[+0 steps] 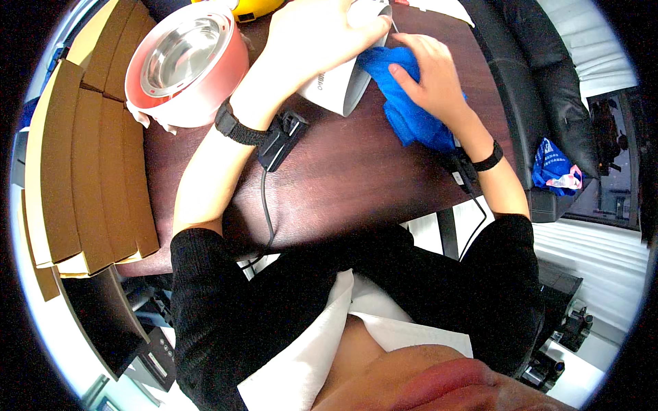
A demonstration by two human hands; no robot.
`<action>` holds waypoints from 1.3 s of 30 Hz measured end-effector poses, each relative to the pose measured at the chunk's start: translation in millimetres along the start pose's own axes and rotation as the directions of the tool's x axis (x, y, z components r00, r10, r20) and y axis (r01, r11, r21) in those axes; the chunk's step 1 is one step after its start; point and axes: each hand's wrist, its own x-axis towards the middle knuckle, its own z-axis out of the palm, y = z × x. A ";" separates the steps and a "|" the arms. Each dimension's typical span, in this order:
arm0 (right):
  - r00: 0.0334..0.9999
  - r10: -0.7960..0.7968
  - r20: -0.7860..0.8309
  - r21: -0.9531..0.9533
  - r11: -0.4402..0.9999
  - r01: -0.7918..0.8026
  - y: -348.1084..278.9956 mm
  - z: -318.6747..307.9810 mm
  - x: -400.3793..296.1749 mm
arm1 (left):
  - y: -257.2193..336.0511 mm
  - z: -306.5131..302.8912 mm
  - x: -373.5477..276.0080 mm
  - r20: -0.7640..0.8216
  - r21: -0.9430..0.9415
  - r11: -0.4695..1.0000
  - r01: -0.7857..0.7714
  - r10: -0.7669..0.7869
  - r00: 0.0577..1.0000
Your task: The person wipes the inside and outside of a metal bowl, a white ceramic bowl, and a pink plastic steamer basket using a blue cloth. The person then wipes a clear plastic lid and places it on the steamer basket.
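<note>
My left hand (324,38), washed out by bright light, grips a white appliance part (336,87) at the top centre. This part is tilted, bears writing and has a hollow-looking lower end just above the table. My right hand (434,77) is beside it, thumb and palm on a crumpled blue cloth (406,115). One corner of the cloth touches the white part. A thin cord or rod shows near my right fingertips, too small to make out. Left of my left hand is a pink pot (226,85) with a shiny metal inner bowl (185,56).
The dark wood-look table (329,180) carries a row of cardboard boxes (97,169) along its left side. A yellow object (254,7) stands behind the pot. Black strapped devices on both wrists trail cables. A black sofa (529,87) holds a blue bag (552,167).
</note>
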 end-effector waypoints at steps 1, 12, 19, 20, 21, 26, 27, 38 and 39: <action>0.995 0.086 0.056 0.020 0.996 -0.087 0.8 1.9 -2.4 | 1.1 0.7 -0.1 -0.009 0.007 1.000 -0.003 0.004 1.000; 0.997 -0.017 0.074 -0.234 0.972 0.034 4.9 3.4 -2.7 | 13.6 0.1 -1.2 -0.016 0.095 0.995 -0.020 0.022 1.000; 0.974 -0.138 0.181 -0.411 0.889 0.202 -4.4 27.3 6.6 | 18.0 5.9 -3.8 -0.035 0.129 0.991 -0.033 0.037 0.999; 0.972 -0.120 0.204 -0.387 0.902 0.192 -6.9 28.5 4.6 | 19.5 6.4 -3.6 -0.037 0.145 0.989 -0.024 0.030 0.999; 0.969 -0.102 0.226 -0.359 0.916 0.181 -10.7 29.0 2.7 | 19.6 6.8 -3.0 -0.036 0.142 0.989 -0.043 0.049 0.998; 0.929 -0.207 0.308 -0.093 0.965 0.246 -15.6 26.4 -6.8 | 18.7 9.3 0.6 -0.024 0.103 0.991 -0.087 0.090 0.996; 0.920 -0.255 0.296 -0.062 0.956 0.285 -16.6 25.8 -7.8 | 16.6 8.6 1.3 -0.023 0.089 0.992 -0.093 0.095 0.995; 0.959 -0.082 0.270 -0.349 0.920 0.177 -13.6 27.3 -4.8 | 19.1 6.5 -0.5 0.001 0.011 0.993 -0.120 0.120 0.993; 0.981 -0.090 0.174 -0.354 0.924 0.148 -8.6 29.8 -0.3 | 19.9 6.0 -0.7 -0.002 0.024 0.995 -0.101 0.101 0.995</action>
